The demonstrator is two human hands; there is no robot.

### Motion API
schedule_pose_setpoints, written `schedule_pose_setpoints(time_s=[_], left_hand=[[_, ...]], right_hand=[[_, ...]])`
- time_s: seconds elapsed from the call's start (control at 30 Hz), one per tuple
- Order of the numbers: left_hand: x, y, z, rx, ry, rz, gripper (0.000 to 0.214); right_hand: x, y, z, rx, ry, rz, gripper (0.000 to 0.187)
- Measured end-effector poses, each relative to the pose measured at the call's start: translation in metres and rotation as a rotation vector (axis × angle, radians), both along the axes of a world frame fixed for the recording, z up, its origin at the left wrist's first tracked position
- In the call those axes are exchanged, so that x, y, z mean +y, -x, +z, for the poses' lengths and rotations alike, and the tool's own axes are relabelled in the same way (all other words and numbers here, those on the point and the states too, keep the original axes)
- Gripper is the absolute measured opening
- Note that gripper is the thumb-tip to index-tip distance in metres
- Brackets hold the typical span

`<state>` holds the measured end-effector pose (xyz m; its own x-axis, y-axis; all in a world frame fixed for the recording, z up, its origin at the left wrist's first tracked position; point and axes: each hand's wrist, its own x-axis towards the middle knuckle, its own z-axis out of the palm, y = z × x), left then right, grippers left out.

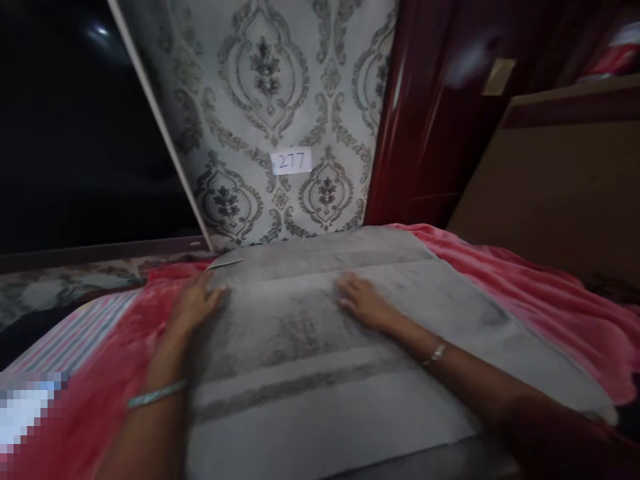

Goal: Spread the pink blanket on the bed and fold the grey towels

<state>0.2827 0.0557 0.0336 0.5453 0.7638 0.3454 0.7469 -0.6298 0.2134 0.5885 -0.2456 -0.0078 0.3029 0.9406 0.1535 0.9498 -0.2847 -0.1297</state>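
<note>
A grey piece of cloth (pixel 310 400) with darker bands lies spread over a pink-red blanket (pixel 475 287). On its left edge rests my left hand (pixel 195 303), fingers stretched forward, wearing a bangle at the wrist. My right hand (pixel 363 300) lies on the upper middle of the cloth with its fingers extended and a bracelet on the wrist. Both hands are slightly blurred, and neither has anything visible in its grasp. The far left corner of the cloth shows a small raised or folded edge.
Patterned wallpaper (pixel 270 87) with a paper label (pixel 291 161) reading 277 stands straight ahead. A dark screen (pixel 85 133) is at left, a dark red wooden panel (pixel 425 120) and a large cardboard box (pixel 560 180) at right. Striped fabric (pixel 80 330) lies left.
</note>
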Motion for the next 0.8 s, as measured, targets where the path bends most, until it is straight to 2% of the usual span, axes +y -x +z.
schedule_pose_setpoints(time_s=[0.07, 0.13, 0.2, 0.27, 0.37, 0.47, 0.6, 0.67, 0.8], left_hand=[[-0.01, -0.022, -0.011, 0.13, 0.014, -0.143, 0.066], [-0.015, -0.034, -0.027, 0.266, 0.084, -0.179, 0.066], [-0.013, -0.038, -0.042, 0.338, 0.148, -0.178, 0.068], [-0.006, -0.036, -0.05, 0.348, 0.165, -0.187, 0.072], [0.002, -0.032, -0.054, 0.32, 0.173, -0.191, 0.077], [0.006, -0.032, -0.055, 0.278, 0.182, -0.175, 0.08], [0.012, -0.032, -0.06, 0.255, 0.196, -0.166, 0.082], [0.013, -0.032, -0.061, 0.26, 0.199, -0.165, 0.083], [0.006, -0.032, -0.054, 0.299, 0.172, -0.149, 0.081]], right_hand=[[0.022, 0.025, 0.003, -0.011, 0.018, 0.224, 0.057], [0.029, 0.024, 0.003, -0.045, -0.016, 0.263, 0.051], [0.022, -0.004, 0.0, -0.058, -0.015, 0.175, 0.052], [0.004, -0.052, -0.003, -0.045, 0.038, 0.006, 0.055], [-0.04, -0.129, -0.009, -0.021, 0.114, -0.321, 0.058], [-0.094, -0.184, -0.015, -0.008, 0.118, -0.526, 0.06], [-0.147, -0.214, -0.024, 0.029, 0.11, -0.685, 0.062], [-0.159, -0.22, -0.028, 0.051, 0.102, -0.707, 0.062], [-0.166, -0.225, -0.028, 0.096, 0.075, -0.708, 0.061]])
